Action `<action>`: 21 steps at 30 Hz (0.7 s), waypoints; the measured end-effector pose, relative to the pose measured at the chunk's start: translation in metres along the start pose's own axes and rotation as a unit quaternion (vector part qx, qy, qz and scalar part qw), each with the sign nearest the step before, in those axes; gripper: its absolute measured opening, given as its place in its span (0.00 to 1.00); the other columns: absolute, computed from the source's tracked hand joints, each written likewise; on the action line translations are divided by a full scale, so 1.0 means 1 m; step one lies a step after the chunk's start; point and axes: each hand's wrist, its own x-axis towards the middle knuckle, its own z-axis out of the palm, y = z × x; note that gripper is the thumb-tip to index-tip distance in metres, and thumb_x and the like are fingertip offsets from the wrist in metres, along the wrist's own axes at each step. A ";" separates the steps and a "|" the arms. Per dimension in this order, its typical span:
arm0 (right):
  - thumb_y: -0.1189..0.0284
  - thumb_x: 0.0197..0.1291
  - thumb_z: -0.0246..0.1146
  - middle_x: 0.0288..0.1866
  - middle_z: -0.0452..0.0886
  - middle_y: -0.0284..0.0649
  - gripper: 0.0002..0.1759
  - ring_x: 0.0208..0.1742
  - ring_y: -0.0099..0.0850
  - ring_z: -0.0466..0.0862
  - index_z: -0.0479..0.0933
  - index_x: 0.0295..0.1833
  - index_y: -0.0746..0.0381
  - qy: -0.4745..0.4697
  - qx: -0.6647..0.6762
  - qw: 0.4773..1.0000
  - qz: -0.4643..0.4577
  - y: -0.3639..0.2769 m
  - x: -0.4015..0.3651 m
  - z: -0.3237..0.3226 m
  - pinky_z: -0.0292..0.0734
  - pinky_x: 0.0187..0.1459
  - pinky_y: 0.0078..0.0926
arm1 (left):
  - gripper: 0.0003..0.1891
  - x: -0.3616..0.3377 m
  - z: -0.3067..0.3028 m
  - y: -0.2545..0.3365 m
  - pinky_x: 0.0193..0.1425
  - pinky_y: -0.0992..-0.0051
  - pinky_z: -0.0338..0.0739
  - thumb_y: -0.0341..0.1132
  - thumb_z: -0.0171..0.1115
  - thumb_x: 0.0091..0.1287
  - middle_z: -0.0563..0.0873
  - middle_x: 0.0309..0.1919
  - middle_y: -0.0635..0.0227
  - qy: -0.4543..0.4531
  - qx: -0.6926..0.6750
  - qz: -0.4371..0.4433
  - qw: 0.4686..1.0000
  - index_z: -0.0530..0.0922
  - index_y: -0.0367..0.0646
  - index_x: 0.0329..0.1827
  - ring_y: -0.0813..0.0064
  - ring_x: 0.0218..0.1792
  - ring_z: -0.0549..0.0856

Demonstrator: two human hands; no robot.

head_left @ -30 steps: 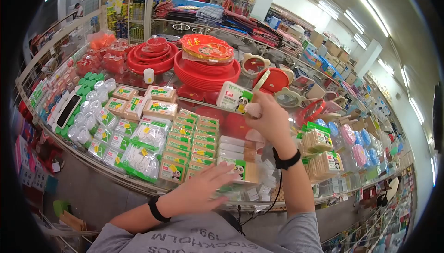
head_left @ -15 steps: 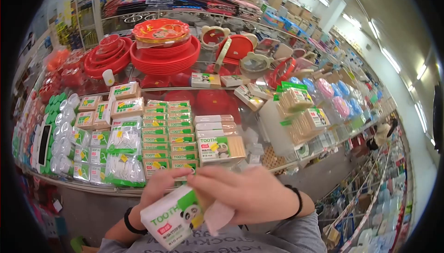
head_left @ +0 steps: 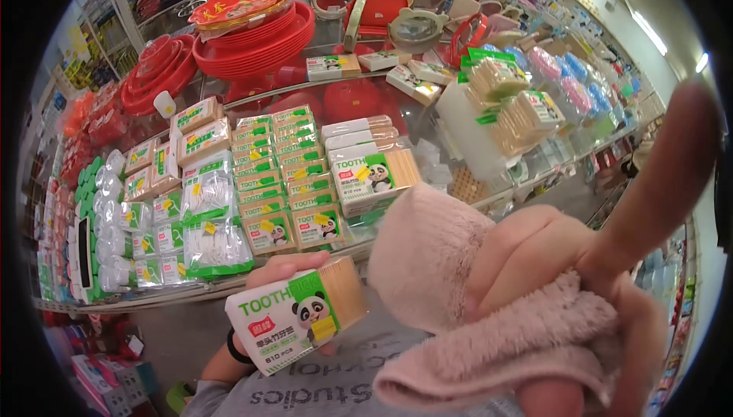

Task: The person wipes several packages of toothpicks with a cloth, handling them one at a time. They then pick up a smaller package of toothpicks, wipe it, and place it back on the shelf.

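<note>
The panda-printed toothpick pack [head_left: 299, 315] is white and green, the cloth [head_left: 492, 352] pale pink, the stacked basins [head_left: 256, 45] red.

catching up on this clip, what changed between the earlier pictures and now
The toothpick pack moved from above the display back toward the grey shirt. The right hand has let go of it and risen close to the camera with the pink cloth; the left hand now holds the pack alone. The red basins and rows of small packs stayed put.

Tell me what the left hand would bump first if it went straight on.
Probably the left hand would meet the display's front edge, just below the toothpick packs; depth is unclear.
</note>
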 end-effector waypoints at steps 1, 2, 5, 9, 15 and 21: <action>0.68 0.54 0.71 0.56 0.81 0.55 0.21 0.38 0.39 0.88 0.79 0.53 0.62 -0.008 0.021 1.000 0.001 0.000 0.006 -0.003 0.83 0.32 0.28 | 0.54 -0.005 0.002 -0.006 0.68 0.58 0.76 0.31 0.87 0.42 0.70 0.66 0.48 0.007 -0.003 0.002 1.000 0.59 0.48 0.71 0.54 0.68 0.74; 0.68 0.55 0.70 0.55 0.81 0.55 0.19 0.38 0.39 0.88 0.79 0.52 0.63 -0.017 0.040 0.999 -0.004 0.002 0.011 -0.007 0.83 0.32 0.28 | 0.54 -0.006 -0.001 -0.010 0.68 0.57 0.76 0.32 0.87 0.42 0.70 0.65 0.48 0.009 -0.001 0.008 1.000 0.59 0.48 0.72 0.54 0.68 0.74; 0.69 0.57 0.69 0.53 0.82 0.56 0.15 0.37 0.40 0.88 0.80 0.48 0.64 -0.043 0.099 0.994 -0.007 0.002 0.023 -0.025 0.84 0.33 0.30 | 0.54 -0.003 -0.007 -0.002 0.67 0.58 0.75 0.35 0.87 0.42 0.72 0.64 0.48 0.007 0.061 -0.003 0.998 0.60 0.47 0.71 0.56 0.67 0.75; 0.70 0.60 0.67 0.50 0.83 0.57 0.11 0.36 0.42 0.87 0.81 0.44 0.66 -0.100 0.164 0.981 -0.018 0.006 0.038 -0.046 0.85 0.35 0.32 | 0.55 -0.020 -0.017 -0.005 0.67 0.59 0.75 0.39 0.88 0.41 0.74 0.64 0.50 0.019 0.125 -0.098 0.987 0.60 0.45 0.71 0.58 0.66 0.76; 0.71 0.65 0.64 0.45 0.84 0.59 0.10 0.35 0.44 0.87 0.82 0.37 0.68 -0.183 0.231 0.956 0.000 0.018 0.035 -0.060 0.86 0.37 0.34 | 0.52 -0.018 -0.015 -0.015 0.67 0.59 0.73 0.41 0.86 0.45 0.74 0.64 0.51 0.040 0.133 -0.067 0.988 0.60 0.45 0.71 0.59 0.64 0.76; 0.72 0.68 0.61 0.45 0.84 0.60 0.12 0.34 0.46 0.86 0.82 0.36 0.69 -0.210 0.244 0.946 0.014 0.028 0.021 -0.054 0.87 0.37 0.35 | 0.52 -0.003 -0.007 -0.014 0.67 0.58 0.71 0.42 0.86 0.47 0.74 0.64 0.50 0.020 0.153 -0.047 0.987 0.59 0.47 0.71 0.58 0.65 0.76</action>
